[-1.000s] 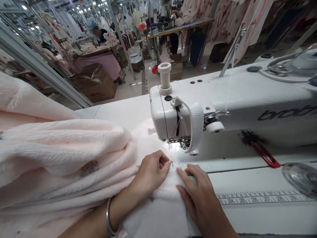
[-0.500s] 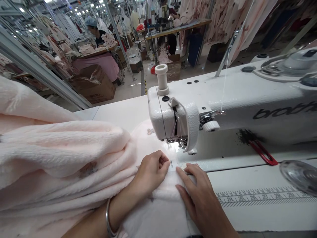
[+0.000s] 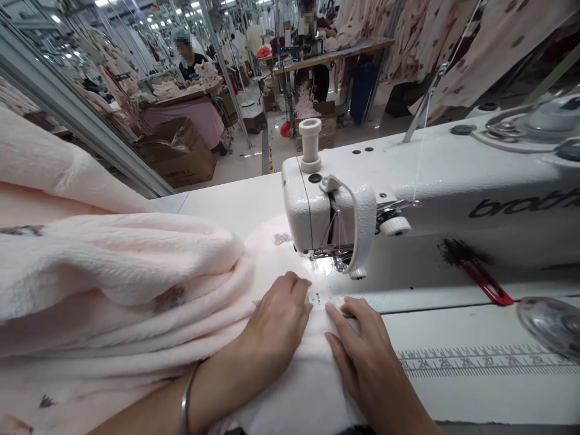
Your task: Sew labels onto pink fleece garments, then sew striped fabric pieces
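Note:
A pale pink plush fabric (image 3: 272,260) with small printed motifs runs under the needle area of the white sewing machine (image 3: 326,211). On it, just in front of the presser foot, lies a small white label (image 3: 318,299) with dark print. Left of the label, my left hand (image 3: 278,320) bears down on the fabric, its fingers bent and close together. At the label's right side, my right hand (image 3: 362,344) rests palm down by the fabric edge, thumb and fingers apart. The cloth under both palms is hidden.
Bulky folds of the fabric heap up at left. Red-handled thread snips (image 3: 487,283) lie by a dark brush-like tuft under the machine arm. A printed ruler scale (image 3: 475,362) marks the table front. Beyond stand a cardboard box (image 3: 181,154) and co-workers at other machines.
My left hand has turned flatter over the fabric, its fingers less curled beside the label. My right hand stays nearly in place. The whole view has shifted slightly.

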A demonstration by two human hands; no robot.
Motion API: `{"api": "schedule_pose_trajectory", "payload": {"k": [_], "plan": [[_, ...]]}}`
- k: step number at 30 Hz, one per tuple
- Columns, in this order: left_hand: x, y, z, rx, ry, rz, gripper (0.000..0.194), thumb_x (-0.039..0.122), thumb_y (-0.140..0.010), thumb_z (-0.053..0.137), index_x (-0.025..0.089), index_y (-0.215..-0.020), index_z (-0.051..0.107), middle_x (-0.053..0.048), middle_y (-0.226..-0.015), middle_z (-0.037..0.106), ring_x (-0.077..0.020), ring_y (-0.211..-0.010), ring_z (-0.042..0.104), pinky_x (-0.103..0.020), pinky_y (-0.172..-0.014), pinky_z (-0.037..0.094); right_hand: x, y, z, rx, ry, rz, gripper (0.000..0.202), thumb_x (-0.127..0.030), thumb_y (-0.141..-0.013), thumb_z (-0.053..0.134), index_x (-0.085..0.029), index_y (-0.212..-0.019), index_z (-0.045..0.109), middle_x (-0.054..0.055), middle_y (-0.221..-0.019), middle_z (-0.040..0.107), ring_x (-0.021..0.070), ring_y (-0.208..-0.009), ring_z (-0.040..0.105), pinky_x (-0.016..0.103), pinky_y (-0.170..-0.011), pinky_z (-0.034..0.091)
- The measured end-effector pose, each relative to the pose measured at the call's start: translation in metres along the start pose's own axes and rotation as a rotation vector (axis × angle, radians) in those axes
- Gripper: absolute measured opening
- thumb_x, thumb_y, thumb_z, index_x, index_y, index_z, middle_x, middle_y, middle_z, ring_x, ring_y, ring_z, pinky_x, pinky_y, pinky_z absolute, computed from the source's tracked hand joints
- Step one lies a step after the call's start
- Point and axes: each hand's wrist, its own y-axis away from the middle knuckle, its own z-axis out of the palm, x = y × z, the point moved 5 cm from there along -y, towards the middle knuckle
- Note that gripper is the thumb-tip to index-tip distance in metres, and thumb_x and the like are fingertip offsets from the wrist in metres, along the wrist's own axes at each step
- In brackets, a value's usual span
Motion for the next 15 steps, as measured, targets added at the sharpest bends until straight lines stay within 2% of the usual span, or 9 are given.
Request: {"api": "schedule_pose_trajectory", "payload": {"k": [4,6,11,15], "plan": [[0.015,0.022,-0.001,-0.052,-0.178,0.320,0.038,0.024,-0.090,0.048,0.011,-0.125,0.045,-0.016,-0.132,0.049,-0.0252,-0.123,0.047,-0.038,-0.099,0.047,-0.001,-0.001,0.000,0.021,-0.002,-0.023,0.033,-0.018,-0.090,0.044,-0.007,-0.121,0.046,0.017,-0.114,0.041,0.0302,-0.112,0.040,0.055,-0.089,0.045],[0.017,0.029,0.003,-0.083,-0.251,0.409,0.049,0.027,-0.090,0.049,0.005,-0.131,0.039,-0.019,-0.136,0.045,-0.0271,-0.130,0.039,-0.039,-0.104,0.043,-0.002,-0.002,0.000,0.026,-0.002,-0.027,0.033,-0.017,-0.090,0.045,-0.006,-0.121,0.047,0.018,-0.114,0.041,0.0301,-0.112,0.040,0.055,-0.091,0.045],[0.008,0.033,0.017,-0.137,-0.324,0.427,0.058,0.032,-0.091,0.046,0.007,-0.140,0.027,-0.017,-0.146,0.028,-0.0260,-0.136,0.027,-0.039,-0.107,0.040,-0.003,-0.002,-0.001,0.049,0.022,-0.026,0.033,-0.015,-0.089,0.045,-0.006,-0.121,0.048,0.018,-0.114,0.042,0.0310,-0.114,0.040,0.054,-0.091,0.045],[0.006,0.033,0.018,-0.160,-0.340,0.421,0.056,0.030,-0.092,0.044,0.008,-0.141,0.027,-0.016,-0.147,0.027,-0.0248,-0.136,0.027,-0.038,-0.108,0.038,-0.004,-0.001,-0.002,0.064,0.040,-0.035,0.034,-0.014,-0.088,0.047,-0.006,-0.121,0.048,0.018,-0.114,0.043,0.0305,-0.114,0.041,0.053,-0.093,0.044]]}}
